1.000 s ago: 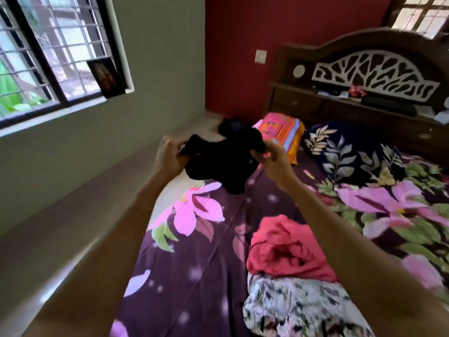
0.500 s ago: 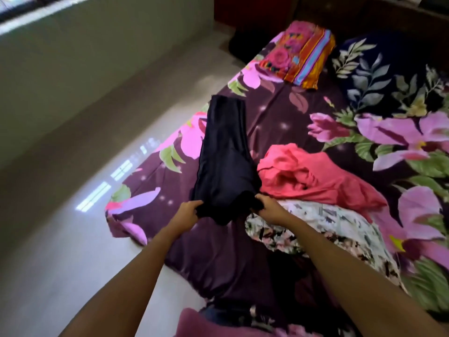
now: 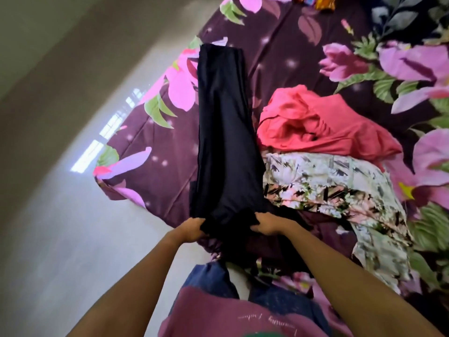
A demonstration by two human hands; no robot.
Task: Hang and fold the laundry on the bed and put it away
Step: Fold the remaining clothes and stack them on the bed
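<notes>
A long black garment (image 3: 226,132) lies stretched lengthwise on the floral purple bedsheet (image 3: 167,188), reaching away from me. My left hand (image 3: 190,228) grips its near left corner and my right hand (image 3: 269,223) grips its near right corner, at the bed's edge. To its right lie a crumpled pink-red garment (image 3: 323,125) and a white floral-print garment (image 3: 340,188), both loose on the bed.
A pale shiny floor (image 3: 73,215) runs along the left of the bed, with a grey wall (image 3: 48,45) beyond. A corner of an orange striped cloth (image 3: 313,0) shows at the top. A dark leafy pillow (image 3: 410,18) sits at the top right.
The black garment was bunched in the air between my hands; it has been swung down and laid out flat on the bed, and my view has tipped downward.
</notes>
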